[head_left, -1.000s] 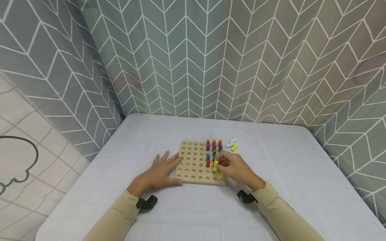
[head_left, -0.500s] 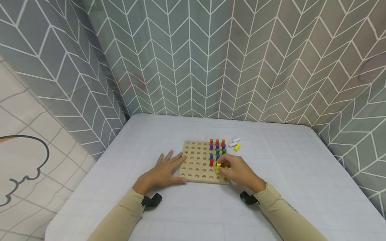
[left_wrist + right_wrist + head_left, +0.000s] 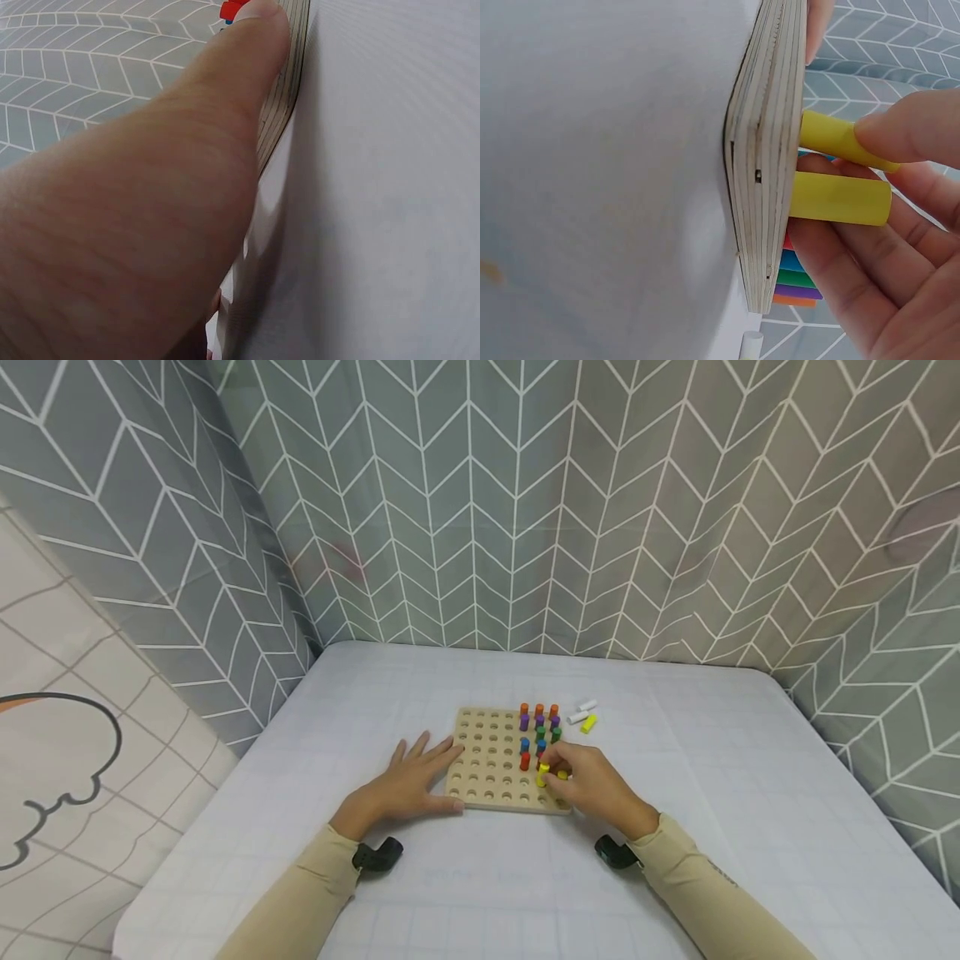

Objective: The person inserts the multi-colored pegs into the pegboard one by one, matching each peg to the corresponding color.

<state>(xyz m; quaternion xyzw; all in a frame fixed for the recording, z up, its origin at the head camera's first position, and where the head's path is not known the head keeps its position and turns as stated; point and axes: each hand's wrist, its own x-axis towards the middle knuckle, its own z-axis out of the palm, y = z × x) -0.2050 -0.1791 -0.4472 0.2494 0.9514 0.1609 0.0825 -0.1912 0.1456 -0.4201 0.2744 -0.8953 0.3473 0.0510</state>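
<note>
My right hand pinches a yellow peg between thumb and fingertips over the right side of a wooden pegboard. Its lower end meets the board's top face in the right wrist view, and the peg leans slightly. Beside it another yellow peg stands upright in the board, with fingers behind it. Flat and spread, my left hand lies along the board's left edge, fingertips on its rim and the thumb by the front corner. Red, blue, green, purple and orange pegs stand in rows farther back.
Beyond the board's back right corner lie two white pegs and a loose yellow peg on the white-covered table. A patterned grey curtain hangs behind the table's far edge.
The head view has shifted a little. My right hand has brought the yellow peg slightly lower at the board, then stayed nearly still. My left hand keeps its place at the board's edge.
</note>
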